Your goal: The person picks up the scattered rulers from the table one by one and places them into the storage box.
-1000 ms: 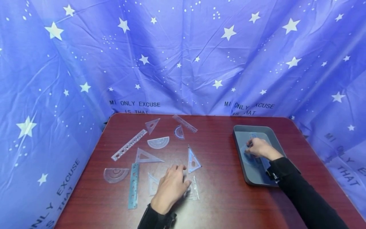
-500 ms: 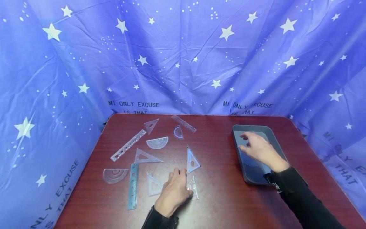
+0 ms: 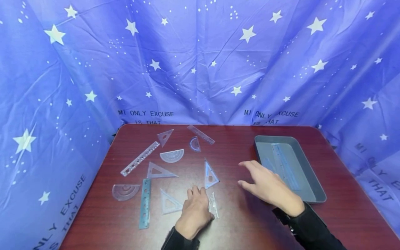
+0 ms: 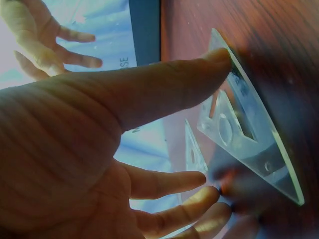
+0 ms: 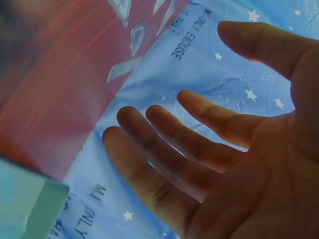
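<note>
My left hand point(image 3: 195, 212) rests low over the table beside a clear set square point(image 3: 213, 205). In the left wrist view the thumb point(image 4: 174, 82) overlaps that set square's edge; whether it touches is hard to tell. The other fingers are spread, and nothing sits between them and the thumb. Just ahead lies a bluish set square point(image 3: 210, 175), and to the left another pale set square point(image 3: 168, 205). My right hand point(image 3: 270, 184), fingers spread and holding nothing, hovers left of the grey tray point(image 3: 307, 166). Inside the tray lie clear blue rulers point(image 3: 285, 166), partly behind the hand.
On the left half of the table are a teal ruler point(image 3: 145, 205), a clear ruler point(image 3: 140, 159), protractors point(image 3: 172, 156) and more set squares point(image 3: 159, 171). A short ruler point(image 3: 201, 134) lies near the back edge. A starry blue curtain point(image 3: 200, 69) surrounds the table.
My right hand has let go of a clear blue piece in the tray and moved out over its left rim towards the middle. My left hand has shifted slightly right, uncovering the pale set square.
</note>
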The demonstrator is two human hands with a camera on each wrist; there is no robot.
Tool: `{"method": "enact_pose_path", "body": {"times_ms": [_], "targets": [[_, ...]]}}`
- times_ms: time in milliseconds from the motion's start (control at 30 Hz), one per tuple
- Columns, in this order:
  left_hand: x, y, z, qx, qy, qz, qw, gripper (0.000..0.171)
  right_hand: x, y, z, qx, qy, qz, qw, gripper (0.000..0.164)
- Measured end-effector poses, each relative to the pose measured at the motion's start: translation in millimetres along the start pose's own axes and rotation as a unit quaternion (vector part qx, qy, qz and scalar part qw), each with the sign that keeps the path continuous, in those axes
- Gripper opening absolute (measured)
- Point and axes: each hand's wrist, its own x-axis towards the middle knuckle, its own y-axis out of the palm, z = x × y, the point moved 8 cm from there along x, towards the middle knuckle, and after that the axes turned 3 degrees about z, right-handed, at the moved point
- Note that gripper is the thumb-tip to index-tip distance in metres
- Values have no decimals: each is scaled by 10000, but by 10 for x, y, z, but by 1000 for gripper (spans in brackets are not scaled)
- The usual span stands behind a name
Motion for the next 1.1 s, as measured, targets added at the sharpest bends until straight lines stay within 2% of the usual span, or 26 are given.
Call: {"method": "enact_pose_path", "body": {"times_ms": [200, 333, 433, 767, 900, 1100], "targets": [[-10, 43, -51, 27, -55, 105, 9999, 81, -58, 150, 40, 242, 85, -93, 9996, 54], [-26, 52, -89, 395, 0, -61, 9992, 80, -84, 287, 35, 478, 193, -65, 9986, 53], [-35, 59, -112, 484, 88, -153, 9987, 77, -99, 384, 45, 628, 251, -58, 9977, 52], [-47, 89, -177, 290, 312, -258, 9988, 53, -127, 516, 16, 1045, 439, -13, 9936, 50], [-41, 103, -186, 181, 354, -296, 9988, 53, -135, 515, 8, 1104, 441, -34, 9929, 49], [-15, 128, -160, -91, 206, -320, 9992, 57, -113, 524, -14, 1234, 522, 60, 9910, 50]]}}
